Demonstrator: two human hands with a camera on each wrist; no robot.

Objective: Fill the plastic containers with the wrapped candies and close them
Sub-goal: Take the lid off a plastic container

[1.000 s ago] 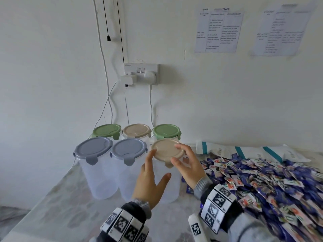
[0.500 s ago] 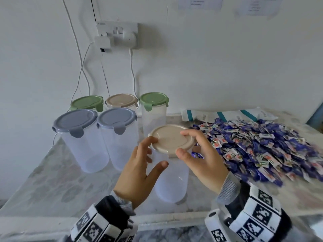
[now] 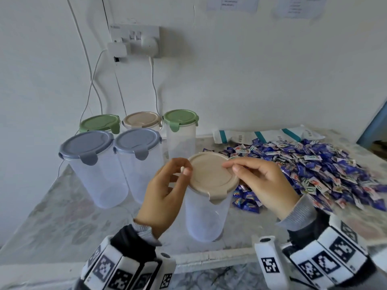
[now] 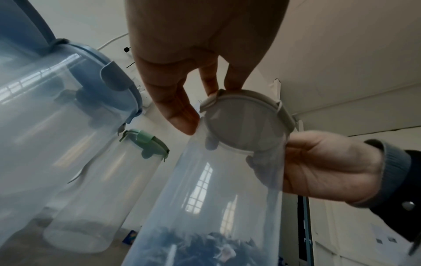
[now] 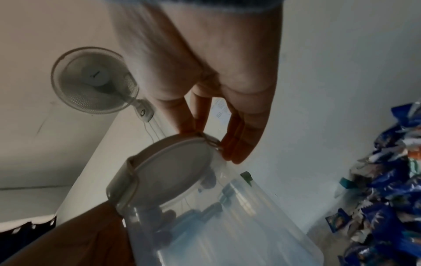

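Note:
A clear plastic container point(image 3: 206, 218) with a beige lid point(image 3: 211, 178) stands near the table's front edge; it looks empty inside. My left hand point(image 3: 185, 171) pinches the lid's left edge, with the thumb point(image 4: 180, 115) against the wall just under the lid point(image 4: 246, 122). My right hand point(image 3: 232, 167) grips the lid's right edge, thumb on top. Its fingers point(image 5: 205, 129) reach a clip of the lid point(image 5: 173, 172). A big pile of blue and white wrapped candies point(image 3: 324, 170) lies to the right.
Behind on the left stand several lidded clear containers: two blue-lidded point(image 3: 85, 146) point(image 3: 137, 143), two green-lidded point(image 3: 100, 123) point(image 3: 180, 119) and one beige-lidded point(image 3: 142, 120). A white bag point(image 3: 261, 136) lies by the wall. Cables hang from a wall socket point(image 3: 136, 38).
The beige-lidded container has come forward, away from the group and toward the table's front edge. Both hands have shifted from its sides up onto the lid's edges.

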